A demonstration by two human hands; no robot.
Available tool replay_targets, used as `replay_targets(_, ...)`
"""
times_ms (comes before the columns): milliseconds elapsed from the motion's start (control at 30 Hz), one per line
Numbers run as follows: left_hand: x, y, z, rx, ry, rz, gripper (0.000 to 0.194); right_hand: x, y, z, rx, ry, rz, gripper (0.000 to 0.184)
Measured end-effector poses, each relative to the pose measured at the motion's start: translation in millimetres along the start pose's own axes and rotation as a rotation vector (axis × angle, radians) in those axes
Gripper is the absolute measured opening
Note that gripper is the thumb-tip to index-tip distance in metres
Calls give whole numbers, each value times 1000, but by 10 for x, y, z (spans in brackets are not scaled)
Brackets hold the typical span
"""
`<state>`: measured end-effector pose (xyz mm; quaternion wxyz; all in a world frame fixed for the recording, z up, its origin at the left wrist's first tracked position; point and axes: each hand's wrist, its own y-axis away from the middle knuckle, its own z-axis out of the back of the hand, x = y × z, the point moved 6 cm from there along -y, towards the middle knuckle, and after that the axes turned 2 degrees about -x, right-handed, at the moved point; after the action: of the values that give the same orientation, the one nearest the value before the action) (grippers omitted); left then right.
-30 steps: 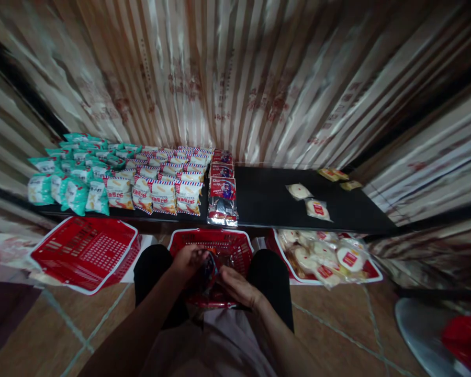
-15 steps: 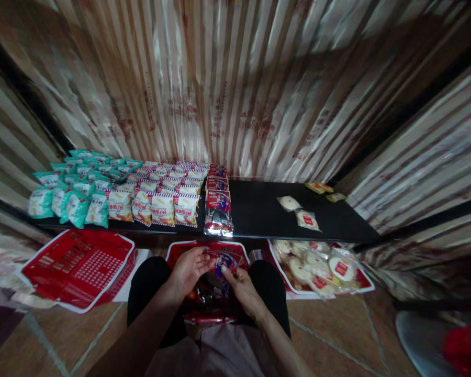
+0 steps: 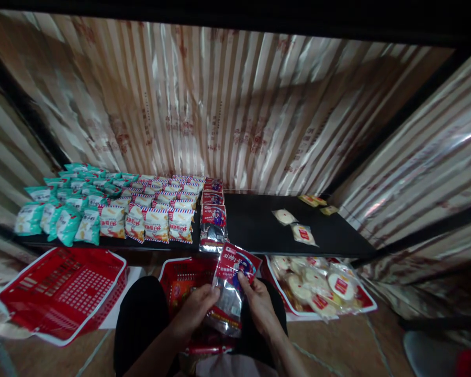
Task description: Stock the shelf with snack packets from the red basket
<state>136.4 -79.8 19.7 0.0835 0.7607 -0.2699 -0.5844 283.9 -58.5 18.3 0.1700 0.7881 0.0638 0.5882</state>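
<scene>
Between my two hands is a red and silver snack packet [image 3: 232,293], upright over the basket with its printed front towards me. My left hand [image 3: 196,309] pinches its left edge. On the packet's right side, my right hand [image 3: 259,303] grips with the thumb across the front. Below them, a red basket [image 3: 176,264] between my knees holds more packets, partly hidden by my hands. Just beyond, a column of matching red and silver packets [image 3: 214,225] lies on the black shelf [image 3: 251,225].
White striped snack bags [image 3: 157,225] and teal bags [image 3: 68,222] fill the shelf's left. Two round wrapped cakes [image 3: 303,234] and several yellow packets [image 3: 313,201] lie right. A red basket [image 3: 70,288] stands left; another basket [image 3: 371,306] holds wrapped cakes. Striped sheeting [image 3: 204,104] hangs behind.
The packet has risen out of the basket towards the shelf edge. My left hand, open beside it before, now grips its left edge. The view has tilted upward slightly.
</scene>
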Motion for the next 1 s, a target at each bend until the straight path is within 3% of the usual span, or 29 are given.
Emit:
replay_targets(133, 204, -135, -107, 12, -47, -35, 40, 30, -5, 75, -66, -57, -11, 41)
replay_targets(233, 218, -213, -148, -35, -104, -77, 33, 43, -17, 135, -127, -123, -17, 43)
replay_targets(567, -93, -375, -187, -132, -195, -165, 25, 126, -148, 227, -271, -53, 134, 59)
replay_targets(700, -209, -501, -127, -150, -188, -221, 28, 135, -237, 163, -217, -64, 90, 68)
replay_targets(867, -382, -708, -37, -222, -148, -298, 37, 317, -382, 20, -162, -87, 134, 92)
replay_targets(1000, -459, -874, 1, -293, -41, -321, 59, 575, -607, -75, -199, -35, 219, 102)
